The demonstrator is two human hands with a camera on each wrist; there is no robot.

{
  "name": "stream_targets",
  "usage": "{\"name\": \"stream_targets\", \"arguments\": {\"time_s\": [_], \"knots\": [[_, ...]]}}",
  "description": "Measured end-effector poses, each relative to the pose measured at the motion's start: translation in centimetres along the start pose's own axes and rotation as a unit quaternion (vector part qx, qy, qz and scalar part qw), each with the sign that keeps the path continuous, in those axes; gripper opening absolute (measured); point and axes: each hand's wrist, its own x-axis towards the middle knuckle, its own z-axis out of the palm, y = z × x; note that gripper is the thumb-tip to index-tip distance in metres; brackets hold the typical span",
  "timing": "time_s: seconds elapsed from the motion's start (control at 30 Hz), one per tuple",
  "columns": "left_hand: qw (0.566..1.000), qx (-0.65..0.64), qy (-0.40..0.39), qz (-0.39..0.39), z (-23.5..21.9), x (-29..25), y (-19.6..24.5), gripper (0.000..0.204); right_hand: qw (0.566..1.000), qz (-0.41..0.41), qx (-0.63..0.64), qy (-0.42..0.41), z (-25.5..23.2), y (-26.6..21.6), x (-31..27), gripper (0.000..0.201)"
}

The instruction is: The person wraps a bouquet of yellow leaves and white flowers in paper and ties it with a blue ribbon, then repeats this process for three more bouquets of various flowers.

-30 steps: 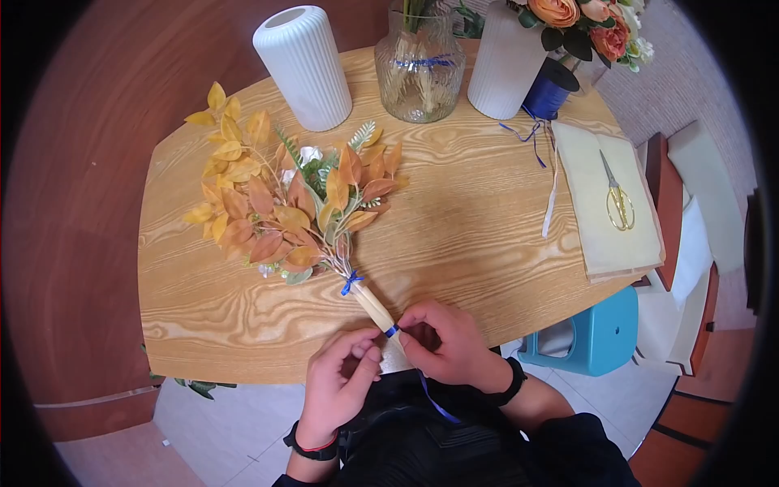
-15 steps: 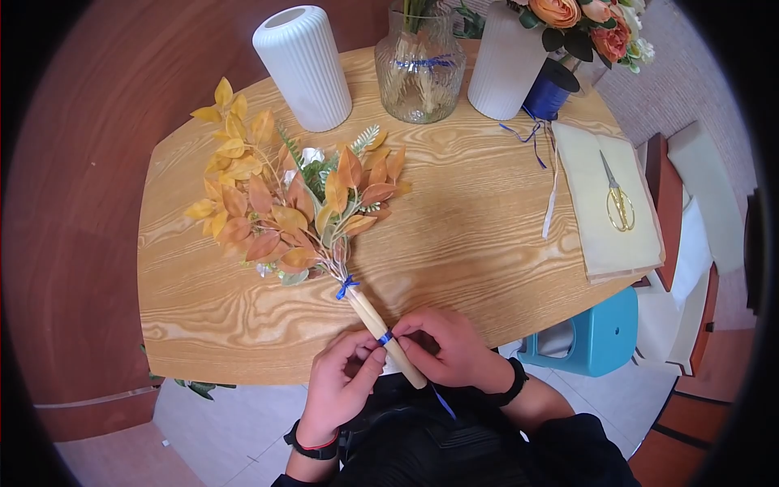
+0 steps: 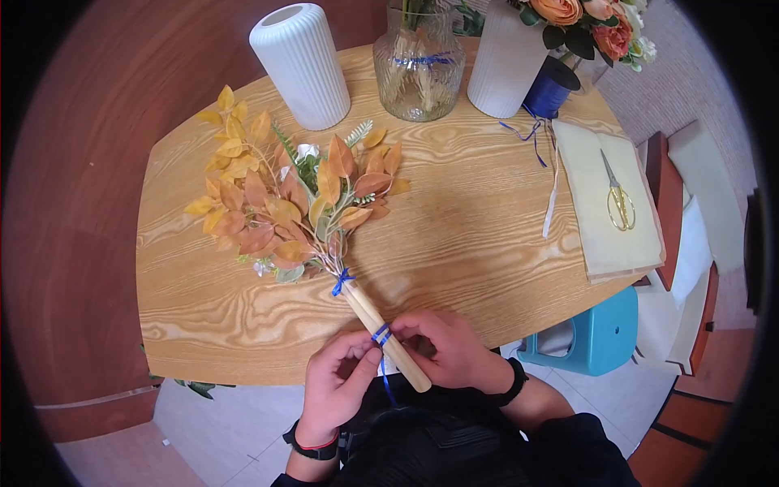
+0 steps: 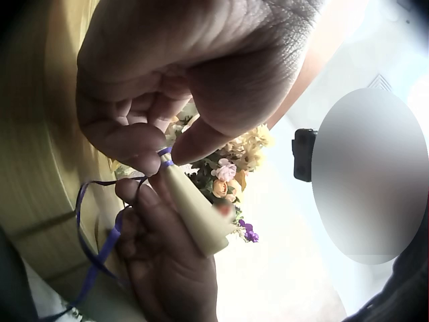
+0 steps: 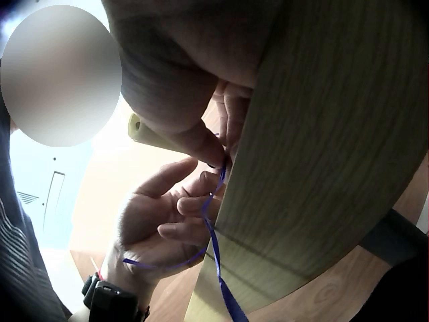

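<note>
A bouquet of orange and yellow leaves with small white flowers lies on the table, leaf end away from me. Its stems end in a pale rolled handle pointing at my body. A blue bow ties its neck; lower down, blue ribbon circles the handle. My left hand pinches the handle at this band from the left with thumb and finger. On the other side, my right hand pinches the ribbon close to the band. In the right wrist view, loose ribbon trails below the fingertips.
At the back stand a white ribbed vase, a glass vase with stems, and another white vase beside peach flowers. A blue ribbon spool stands there. Gold-handled scissors lie on cream paper at right.
The handle has slid slightly left, its lower end coming into view past my hands. The ribbon tail now hangs by my left thumb, no longer to the right.
</note>
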Motion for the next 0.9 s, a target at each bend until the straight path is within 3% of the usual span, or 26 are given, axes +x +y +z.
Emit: {"name": "stream_targets", "arguments": {"time_s": [0.23,0.63,0.9], "knots": [[1.0,0.02,0.009,-0.02,-0.08,-0.07,0.49,0.015,1.0,-0.018,-0.008,-0.001,0.11,0.2,0.02,0.037],[0.997,0.065,-0.009,-0.027,-0.05,-0.09,0.36,0.006,0.999,-0.03,-0.026,-0.005,-0.05,0.24,0.09,0.03],[0.995,0.093,-0.001,-0.03,0.04,-0.01,0.21,0.016,0.999,-0.042,-0.034,-0.002,-0.09,0.27,0.16,0.027]]}}
